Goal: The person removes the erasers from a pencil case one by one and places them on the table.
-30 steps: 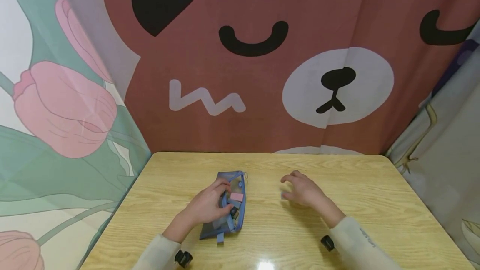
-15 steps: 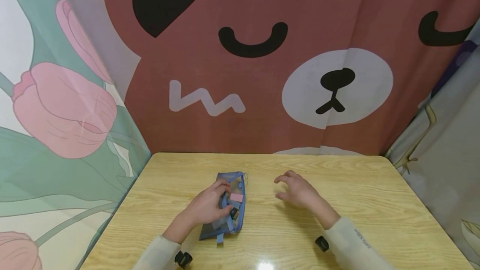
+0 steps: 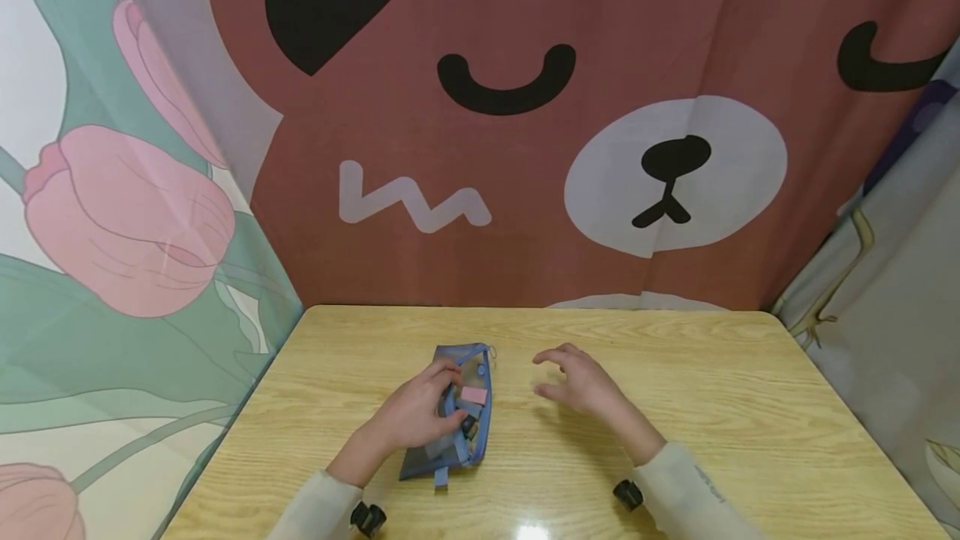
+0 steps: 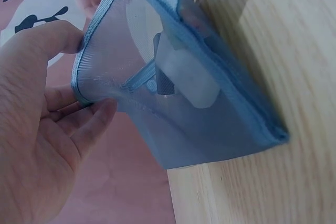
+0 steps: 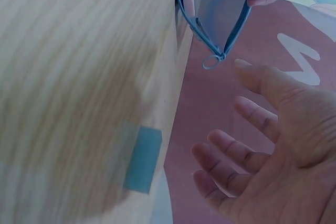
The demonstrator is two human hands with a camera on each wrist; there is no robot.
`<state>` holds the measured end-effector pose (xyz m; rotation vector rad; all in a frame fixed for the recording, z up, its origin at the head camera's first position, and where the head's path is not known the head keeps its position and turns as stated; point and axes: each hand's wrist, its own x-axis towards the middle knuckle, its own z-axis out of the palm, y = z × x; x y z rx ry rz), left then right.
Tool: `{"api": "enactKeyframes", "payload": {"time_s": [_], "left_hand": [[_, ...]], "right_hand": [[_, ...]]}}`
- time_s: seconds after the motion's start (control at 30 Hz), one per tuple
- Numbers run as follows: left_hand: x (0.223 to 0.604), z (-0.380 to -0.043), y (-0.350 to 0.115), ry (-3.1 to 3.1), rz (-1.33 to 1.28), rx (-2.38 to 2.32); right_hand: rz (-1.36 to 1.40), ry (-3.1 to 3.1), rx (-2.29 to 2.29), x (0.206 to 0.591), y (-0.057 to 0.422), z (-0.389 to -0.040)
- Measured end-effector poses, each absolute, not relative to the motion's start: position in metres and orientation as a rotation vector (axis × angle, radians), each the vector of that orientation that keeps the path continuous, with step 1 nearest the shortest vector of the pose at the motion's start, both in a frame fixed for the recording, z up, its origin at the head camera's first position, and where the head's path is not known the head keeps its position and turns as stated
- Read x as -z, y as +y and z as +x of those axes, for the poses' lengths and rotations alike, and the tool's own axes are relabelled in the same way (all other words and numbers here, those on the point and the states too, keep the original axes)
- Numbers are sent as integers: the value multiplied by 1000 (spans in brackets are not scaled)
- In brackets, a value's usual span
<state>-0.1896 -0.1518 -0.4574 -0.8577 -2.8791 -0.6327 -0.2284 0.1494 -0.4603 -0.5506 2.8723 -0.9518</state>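
My left hand (image 3: 414, 408) grips the rim of a blue mesh zipper pouch (image 3: 420, 463), thumb on one side and curled fingers on the other in the left wrist view. The pouch's mouth gapes; inside lie a pink block (image 3: 473, 395), a dark small item (image 3: 468, 425) and a pale rounded piece (image 4: 190, 74) seen through the mesh. My right hand (image 3: 588, 386) hovers right of the pouch, fingers spread and slightly bent, holding nothing. Below it a small teal block (image 5: 144, 159) sits on the table, hidden by the hand in the head view.
The wooden table (image 3: 712, 382) reaches back to a brown bear-print curtain (image 3: 525, 215). A tulip-print curtain (image 3: 135, 223) hangs at the left. A metal ring (image 5: 212, 62) hangs at the pouch's zipper end.
My right hand has moved left, toward the pouch. The bluish block by its thumb a second ago is out of sight in the head view. My left hand and the pouch stay put.
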Motion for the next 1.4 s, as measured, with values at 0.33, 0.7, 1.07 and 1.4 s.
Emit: {"api": "enactKeyframes", "payload": {"time_s": [0.33, 0.7, 1.07, 1.4], "left_hand": [[457, -189, -151, -2879, -860, 642], [458, -191, -151, -2894, -842, 628], [459, -192, -151, -2878, -854, 607], [458, -192, -152, -2896, -859, 612]], "right_hand": [[-530, 2815, 1049, 469, 135, -228], [-558, 2780, 1107, 473, 122, -230], [-628, 2737, 1138, 480, 109, -233], [-670, 2659, 1116, 484, 99, -238]]}}
